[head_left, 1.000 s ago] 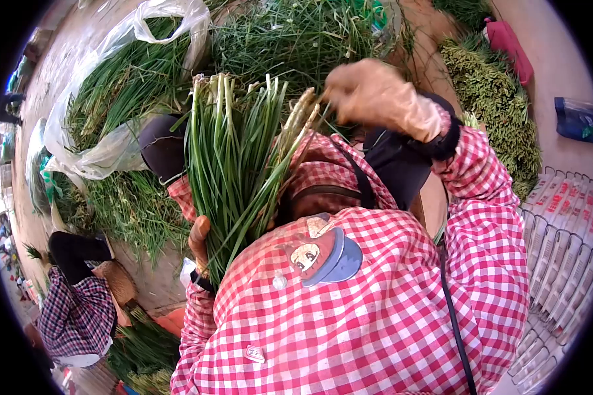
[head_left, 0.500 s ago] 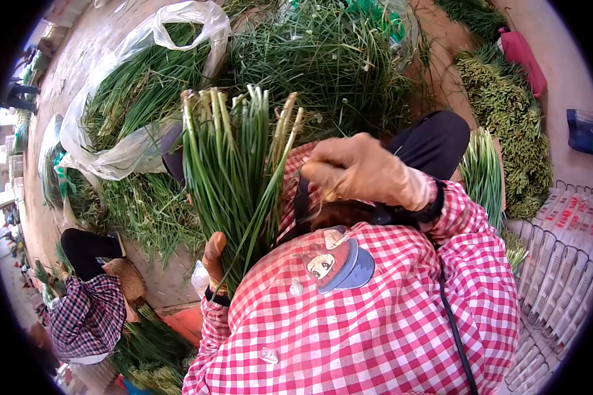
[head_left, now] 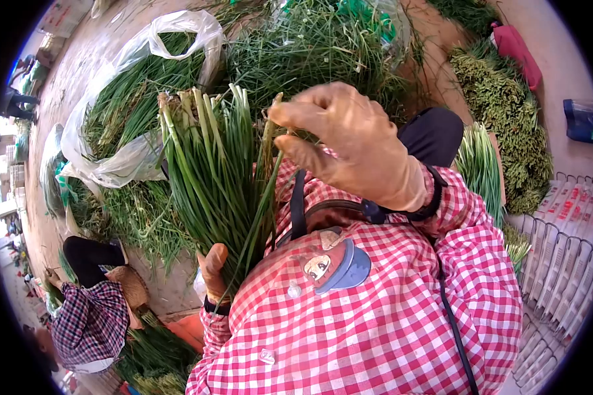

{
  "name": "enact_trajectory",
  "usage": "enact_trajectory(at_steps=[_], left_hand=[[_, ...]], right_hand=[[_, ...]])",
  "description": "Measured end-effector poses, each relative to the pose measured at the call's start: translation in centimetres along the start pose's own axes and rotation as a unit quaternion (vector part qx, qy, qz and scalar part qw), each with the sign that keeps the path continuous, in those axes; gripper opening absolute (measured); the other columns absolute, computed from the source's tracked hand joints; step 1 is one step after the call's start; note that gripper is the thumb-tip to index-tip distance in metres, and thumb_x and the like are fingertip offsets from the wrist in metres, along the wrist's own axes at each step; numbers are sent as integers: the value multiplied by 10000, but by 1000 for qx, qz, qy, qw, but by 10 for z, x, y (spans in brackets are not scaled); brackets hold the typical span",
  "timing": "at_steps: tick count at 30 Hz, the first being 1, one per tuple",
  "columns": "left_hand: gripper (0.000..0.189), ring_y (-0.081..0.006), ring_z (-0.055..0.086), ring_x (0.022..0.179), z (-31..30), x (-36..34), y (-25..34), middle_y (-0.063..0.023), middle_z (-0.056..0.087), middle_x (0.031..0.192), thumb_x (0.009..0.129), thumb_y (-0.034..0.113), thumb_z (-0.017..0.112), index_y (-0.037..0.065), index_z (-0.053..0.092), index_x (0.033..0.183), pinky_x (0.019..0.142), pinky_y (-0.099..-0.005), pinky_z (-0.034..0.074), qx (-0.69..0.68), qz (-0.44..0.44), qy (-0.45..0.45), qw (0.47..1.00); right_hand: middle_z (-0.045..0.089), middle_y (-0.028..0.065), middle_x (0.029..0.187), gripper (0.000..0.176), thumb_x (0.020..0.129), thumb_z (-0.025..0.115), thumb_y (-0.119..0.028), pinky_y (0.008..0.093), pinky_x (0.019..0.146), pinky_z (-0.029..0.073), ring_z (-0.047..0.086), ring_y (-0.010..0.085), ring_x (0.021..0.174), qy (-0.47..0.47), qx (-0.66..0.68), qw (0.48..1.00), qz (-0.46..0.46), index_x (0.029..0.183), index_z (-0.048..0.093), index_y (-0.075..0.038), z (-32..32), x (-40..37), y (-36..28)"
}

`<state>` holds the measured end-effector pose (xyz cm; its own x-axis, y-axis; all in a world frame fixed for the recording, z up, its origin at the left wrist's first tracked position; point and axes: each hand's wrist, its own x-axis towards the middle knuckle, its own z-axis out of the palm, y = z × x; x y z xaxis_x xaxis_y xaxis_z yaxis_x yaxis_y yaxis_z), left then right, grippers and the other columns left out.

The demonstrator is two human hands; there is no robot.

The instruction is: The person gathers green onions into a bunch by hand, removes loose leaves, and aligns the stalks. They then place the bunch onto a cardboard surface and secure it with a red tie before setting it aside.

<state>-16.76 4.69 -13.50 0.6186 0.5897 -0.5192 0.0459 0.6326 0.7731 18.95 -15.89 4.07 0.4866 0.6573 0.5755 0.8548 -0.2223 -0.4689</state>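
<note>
A bunch of long green stalks with pale ends (head_left: 217, 171) stands upright in front of my chest. My left hand (head_left: 215, 271), in a tan glove, is wrapped round the lower part of the bunch; its thumb shows and most fingers are hidden behind the stalks. At the right edge of the bunch, my right hand (head_left: 281, 125), also gloved, has thumb and forefinger at the top of a yellowish stalk (head_left: 267, 146). The tips are close around that stalk.
Behind lies a large heap of greens (head_left: 310, 59), with an open clear plastic bag (head_left: 122, 161) of greens at left. A person in a checked shirt (head_left: 92, 322) sits lower left. Stacked bundles (head_left: 507, 125) and wire-edged white racks (head_left: 560, 263) stand at right.
My right hand has moved up and left, nearer the camera, from beside the bunch to the top of a stalk. The bunch has shifted slightly left in my left hand.
</note>
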Motion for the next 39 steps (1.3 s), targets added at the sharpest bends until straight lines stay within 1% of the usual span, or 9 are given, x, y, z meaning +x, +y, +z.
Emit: enact_trajectory(at_steps=[2,6,8,10,16,27,33,35,39], left_hand=[[495,-259,601,1011,3,2,4,-133,582,1139,958,376,459,4,431,1283,890,-402,515,4,35,-24,999],[557,-256,582,1045,2,2,-1,-129,567,1172,962,442,427,8,412,1310,928,-404,490,20,92,-68,993],[588,-254,573,1062,17,-2,4,-126,559,1188,964,475,410,10,402,1324,947,-405,477,36,99,-88,991],[611,-269,570,1077,46,-10,23,-136,563,1201,950,485,430,-3,417,1316,953,-413,474,61,76,-111,989],[581,-314,559,1125,169,-18,66,-176,542,1273,894,391,545,-15,460,1301,1018,-455,419,-117,-100,-139,978],[417,-221,634,960,124,-1,39,-116,626,1128,892,303,597,8,554,1184,885,-368,517,-78,-82,-81,990],[354,-210,612,1010,109,3,39,-119,606,1161,919,261,563,6,556,1164,906,-364,498,-85,-108,-130,982],[352,-210,610,1013,104,1,37,-120,604,1165,921,259,558,5,554,1166,909,-363,496,-83,-111,-132,982],[349,-211,606,1021,101,-2,36,-122,599,1172,926,253,549,4,551,1171,915,-363,492,-75,-121,-139,980]], right_hand=[[596,131,771,231,868,612,-274,411,661,502,596,313,727,29,25,999,-25,872,607,-44,14,5,7],[639,188,909,609,757,706,-484,416,797,507,628,355,884,-430,113,847,290,1091,558,3,11,14,-5],[631,230,1054,812,734,691,-571,418,869,472,615,363,1000,-441,178,826,304,1266,463,-1,8,19,-20],[648,223,964,622,776,697,-408,407,823,484,629,359,941,-311,255,872,278,1199,496,2,47,-18,-16],[665,168,897,346,801,662,-284,382,751,489,643,302,848,-419,169,842,294,1061,621,-60,22,-8,15],[687,119,810,236,792,650,-220,337,655,509,634,207,671,-378,127,874,278,957,687,-56,19,-18,47],[679,95,733,218,853,528,-155,303,565,536,627,157,575,-352,63,828,432,946,668,-15,-23,18,75],[585,87,618,174,841,462,-66,352,549,526,592,259,559,-132,-234,948,170,832,631,-29,-23,4,118],[612,117,800,218,881,539,-141,332,648,499,610,234,744,-44,-414,909,15,1050,594,-16,-40,18,135]])
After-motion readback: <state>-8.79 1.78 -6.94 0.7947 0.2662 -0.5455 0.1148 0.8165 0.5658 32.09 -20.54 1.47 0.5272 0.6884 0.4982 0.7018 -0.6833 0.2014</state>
